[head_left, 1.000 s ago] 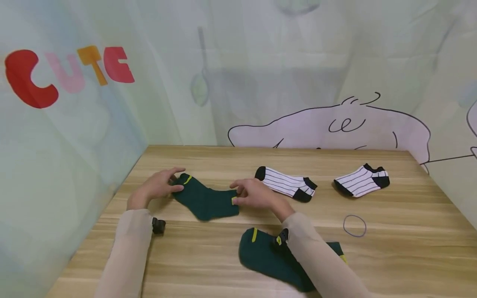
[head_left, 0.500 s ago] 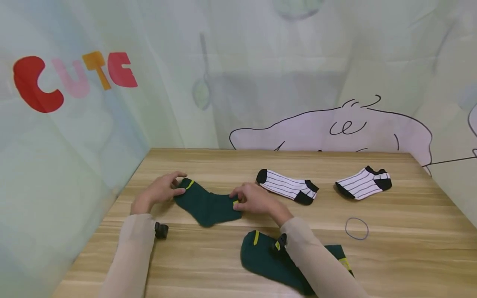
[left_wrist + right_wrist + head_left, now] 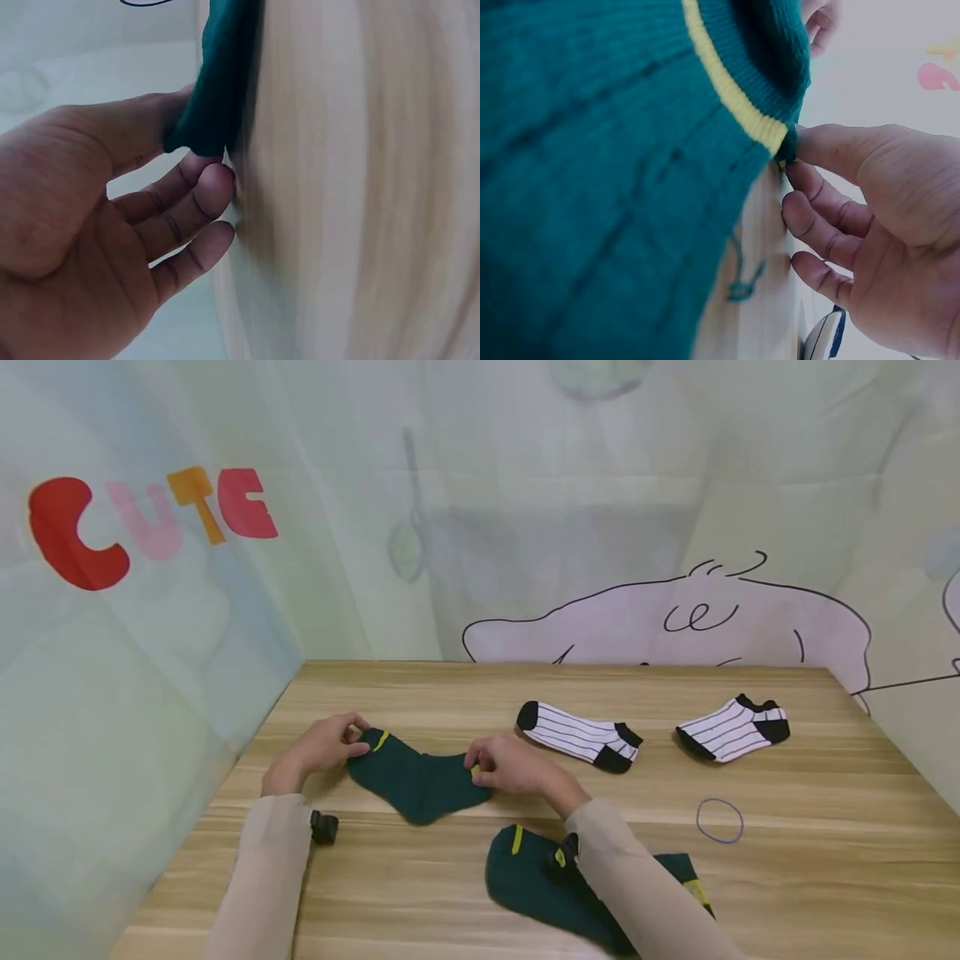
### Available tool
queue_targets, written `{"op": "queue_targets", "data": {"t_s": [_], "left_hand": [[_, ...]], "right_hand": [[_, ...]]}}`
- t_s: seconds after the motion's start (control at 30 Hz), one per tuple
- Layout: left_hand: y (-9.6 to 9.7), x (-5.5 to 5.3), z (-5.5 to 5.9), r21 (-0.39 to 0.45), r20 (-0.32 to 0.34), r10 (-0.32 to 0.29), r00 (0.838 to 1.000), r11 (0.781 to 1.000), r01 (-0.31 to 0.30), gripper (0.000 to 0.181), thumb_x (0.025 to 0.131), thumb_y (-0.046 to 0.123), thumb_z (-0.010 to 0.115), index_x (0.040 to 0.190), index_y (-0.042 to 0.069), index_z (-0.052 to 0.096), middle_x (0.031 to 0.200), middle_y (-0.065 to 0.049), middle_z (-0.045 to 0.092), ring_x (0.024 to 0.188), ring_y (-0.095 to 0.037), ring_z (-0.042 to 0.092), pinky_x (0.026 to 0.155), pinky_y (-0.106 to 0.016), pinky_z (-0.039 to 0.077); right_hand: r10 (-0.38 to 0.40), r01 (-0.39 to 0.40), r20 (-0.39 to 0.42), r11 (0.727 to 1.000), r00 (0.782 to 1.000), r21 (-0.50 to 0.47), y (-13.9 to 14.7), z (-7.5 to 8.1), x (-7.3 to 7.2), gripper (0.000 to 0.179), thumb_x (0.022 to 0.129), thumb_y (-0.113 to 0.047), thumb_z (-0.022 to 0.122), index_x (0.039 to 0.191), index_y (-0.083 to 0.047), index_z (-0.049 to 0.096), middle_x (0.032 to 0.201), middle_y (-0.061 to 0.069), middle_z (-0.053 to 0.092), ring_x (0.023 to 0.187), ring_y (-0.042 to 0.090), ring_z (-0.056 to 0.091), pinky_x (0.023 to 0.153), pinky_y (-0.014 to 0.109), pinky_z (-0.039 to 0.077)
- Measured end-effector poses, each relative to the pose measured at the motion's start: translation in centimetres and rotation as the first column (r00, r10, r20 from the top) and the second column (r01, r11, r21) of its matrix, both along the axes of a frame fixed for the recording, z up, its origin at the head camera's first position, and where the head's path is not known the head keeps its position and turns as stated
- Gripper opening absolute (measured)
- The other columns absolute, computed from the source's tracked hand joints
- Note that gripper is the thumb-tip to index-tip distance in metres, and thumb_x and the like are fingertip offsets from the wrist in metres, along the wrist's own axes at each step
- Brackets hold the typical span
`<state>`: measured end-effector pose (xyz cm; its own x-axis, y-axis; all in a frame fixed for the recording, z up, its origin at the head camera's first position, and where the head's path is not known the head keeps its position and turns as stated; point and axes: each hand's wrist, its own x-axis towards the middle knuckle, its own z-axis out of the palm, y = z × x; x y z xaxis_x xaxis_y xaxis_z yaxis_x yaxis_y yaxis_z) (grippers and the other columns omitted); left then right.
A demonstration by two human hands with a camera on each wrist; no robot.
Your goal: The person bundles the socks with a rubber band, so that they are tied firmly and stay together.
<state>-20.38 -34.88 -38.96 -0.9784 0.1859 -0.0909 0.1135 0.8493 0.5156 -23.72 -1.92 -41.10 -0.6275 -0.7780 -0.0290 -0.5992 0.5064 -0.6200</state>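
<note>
A dark green sock (image 3: 423, 781) with yellow marks at toe and cuff lies across the left half of the table in the head view. My left hand (image 3: 324, 748) pinches its toe end, thumb above and fingers beneath; the left wrist view shows the lifted green edge (image 3: 214, 97) between them. At the cuff, my right hand (image 3: 517, 766) pinches the other end between thumb and index finger, the remaining fingers (image 3: 821, 229) loosely curled below. A second green sock (image 3: 540, 885) lies nearer, partly hidden under my right forearm.
Two white ankle socks with dark stripes and black toes and heels lie behind: one at centre (image 3: 573, 733), the other farther right (image 3: 731, 731). A drawn circle (image 3: 720, 841) marks the wooden table (image 3: 825, 860). A printed curtain (image 3: 337, 527) stands at the back and left.
My left fingers have curled in onto the toe. The held sock has shifted slightly, with its toe end lower in view. The head view has tilted a little; the other socks lie as before.
</note>
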Motion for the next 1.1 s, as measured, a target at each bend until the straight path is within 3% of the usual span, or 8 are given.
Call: {"op": "queue_targets", "data": {"t_s": [0.17, 0.27, 0.47, 0.7, 1.1], "left_hand": [[-0.5, 0.0, -0.3, 0.019, -0.071, -0.014, 0.997, 1.000, 0.015, 0.019, 0.095, 0.006, 0.065, 0.111, -0.004, 0.063, 0.093, -0.017, 0.065, 0.080, -0.027, 0.061, 0.074, -0.040, 0.049], [-0.6, 0.0, -0.2, 0.051, -0.069, 0.005, 0.998, 0.999, -0.002, 0.018, 0.096, 0.006, 0.064, 0.112, -0.003, 0.065, 0.094, -0.018, 0.066, 0.077, -0.024, 0.061, 0.069, -0.037, 0.050], [-0.3, 0.1, 0.4, 0.052, -0.090, 0.044, 0.995, 0.998, -0.040, 0.019, 0.099, 0.012, 0.061, 0.113, 0.001, 0.068, 0.098, -0.015, 0.069, 0.088, -0.027, 0.064, 0.079, -0.043, 0.050], [-0.3, 0.4, 0.7, 0.089, -0.126, 0.032, 0.991, 0.996, -0.021, 0.016, 0.099, 0.011, 0.062, 0.111, 0.002, 0.069, 0.096, -0.013, 0.071, 0.089, -0.027, 0.066, 0.080, -0.043, 0.050], [-0.5, 0.7, 1.0, 0.104, -0.122, 0.047, 0.991, 0.994, -0.034, 0.017, 0.100, 0.014, 0.062, 0.110, 0.002, 0.069, 0.096, -0.012, 0.070, 0.086, -0.024, 0.064, 0.076, -0.039, 0.049]], "right_hand": [[0.003, -0.003, 0.002, 1.000, 1.000, -0.010, 0.0, 0.0, 0.1, 0.009, 0.094, -0.009, 0.069, 0.104, -0.010, 0.069, 0.083, -0.003, 0.061, 0.075, 0.010, 0.055, 0.071, 0.028, 0.047], [-0.001, 0.001, -0.001, 1.000, 1.000, -0.028, 0.2, -0.1, 0.1, 0.010, 0.095, -0.008, 0.069, 0.104, -0.009, 0.070, 0.085, -0.003, 0.062, 0.078, 0.011, 0.055, 0.073, 0.029, 0.048], [-0.016, 0.018, 0.023, 0.996, 1.000, -0.092, 0.6, 0.0, 0.1, 0.010, 0.095, -0.008, 0.069, 0.105, -0.008, 0.071, 0.083, -0.004, 0.062, 0.078, 0.012, 0.055, 0.074, 0.028, 0.047], [-0.020, 0.024, 0.041, 0.994, 0.999, -0.108, 0.8, 0.5, 0.2, 0.010, 0.096, -0.010, 0.068, 0.106, -0.008, 0.071, 0.081, -0.005, 0.061, 0.077, 0.012, 0.055, 0.075, 0.027, 0.047], [-0.027, 0.032, 0.034, 0.988, 0.999, -0.149, 1.1, 1.0, 0.0, 0.011, 0.096, -0.010, 0.068, 0.106, -0.008, 0.071, 0.080, -0.005, 0.061, 0.077, 0.010, 0.056, 0.074, 0.025, 0.048]]}}
